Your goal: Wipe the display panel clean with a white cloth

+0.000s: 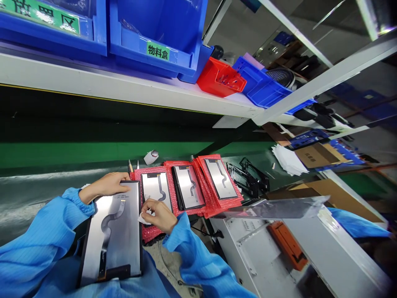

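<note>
A display panel (124, 236) with a silver back and a curved ribbon cable is tilted up against my lap. My left hand (108, 185) grips its top edge, with the fingers bent over the far side. Pinched in my right hand (159, 214) is a small white wipe (145, 217), at the panel's right edge. Just beyond lies another display panel (151, 186) on red bubble wrap (147, 235), partly hidden by my right hand. Further right, a stack of panels (188, 186) and one more panel (221, 178) rest on red bubble bags (231, 203).
A white bottle (151, 157) stands behind the panels. Black frames (249, 178) lie to the right, near white papers (288, 159) and a cardboard box (319, 155). Overhead, a shelf (139, 93) carries blue bins (155, 45) and a red bin (220, 78). An orange object (287, 244) sits lower right.
</note>
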`<state>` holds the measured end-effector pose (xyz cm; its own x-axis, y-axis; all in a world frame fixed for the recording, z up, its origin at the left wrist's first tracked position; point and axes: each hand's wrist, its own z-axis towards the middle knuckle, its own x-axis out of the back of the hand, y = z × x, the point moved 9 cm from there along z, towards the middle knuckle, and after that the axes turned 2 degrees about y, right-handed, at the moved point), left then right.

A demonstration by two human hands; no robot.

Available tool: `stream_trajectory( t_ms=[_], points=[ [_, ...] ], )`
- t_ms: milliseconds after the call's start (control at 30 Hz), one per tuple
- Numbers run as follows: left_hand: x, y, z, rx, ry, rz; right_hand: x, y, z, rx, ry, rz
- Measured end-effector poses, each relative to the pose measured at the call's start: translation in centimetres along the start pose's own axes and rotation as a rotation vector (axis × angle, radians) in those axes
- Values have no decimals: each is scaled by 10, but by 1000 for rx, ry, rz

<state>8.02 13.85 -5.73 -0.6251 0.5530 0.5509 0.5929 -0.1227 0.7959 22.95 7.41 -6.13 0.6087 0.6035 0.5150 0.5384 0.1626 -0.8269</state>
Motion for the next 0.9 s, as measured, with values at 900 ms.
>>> stream_trajectory(
  t_ms=[900],
  points=[
    [9, 4, -14, 2, 24, -86, 14, 12, -44, -7, 273, 238]
  ],
)
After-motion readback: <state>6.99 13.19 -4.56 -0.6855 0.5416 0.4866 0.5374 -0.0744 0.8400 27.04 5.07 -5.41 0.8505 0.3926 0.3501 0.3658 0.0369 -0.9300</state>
